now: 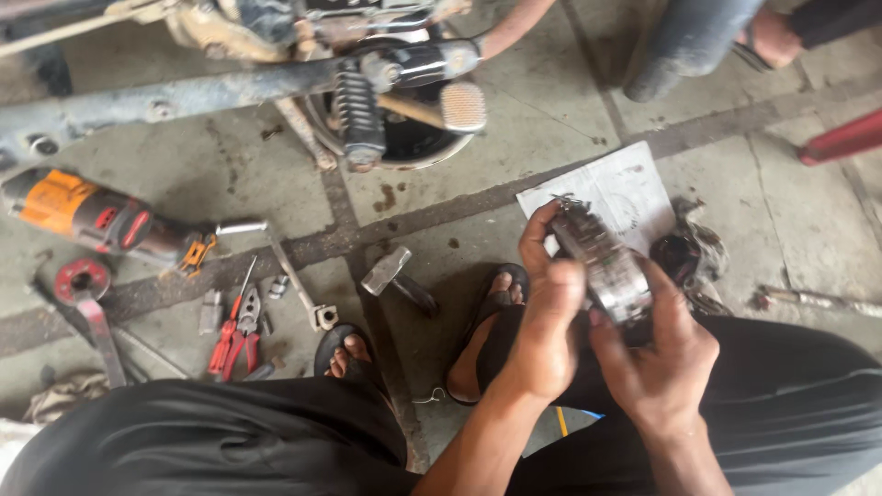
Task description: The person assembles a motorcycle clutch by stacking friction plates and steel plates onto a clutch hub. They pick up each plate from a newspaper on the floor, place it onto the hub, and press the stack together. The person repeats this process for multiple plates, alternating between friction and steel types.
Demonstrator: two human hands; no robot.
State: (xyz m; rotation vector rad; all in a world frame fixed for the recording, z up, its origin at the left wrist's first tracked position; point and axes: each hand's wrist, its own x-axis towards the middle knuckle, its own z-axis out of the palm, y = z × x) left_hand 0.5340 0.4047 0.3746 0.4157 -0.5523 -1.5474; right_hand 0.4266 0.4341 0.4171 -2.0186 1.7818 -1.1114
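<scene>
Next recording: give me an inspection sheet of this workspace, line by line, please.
Surface: stained concrete floor with dark joints.
Job's things: greasy metal mechanical part, held over a sheet of paper; more dark parts beside the sheet.
Clutter: orange power tool, hammer, red-handled pliers, wrench, red-ringed tool.
Grippers: left hand and right hand both grip the part.
Cables: nothing seen.
Surroundings: motorcycle frame with spring and foot peg above; another person's sandalled foot at the top right.
</scene>
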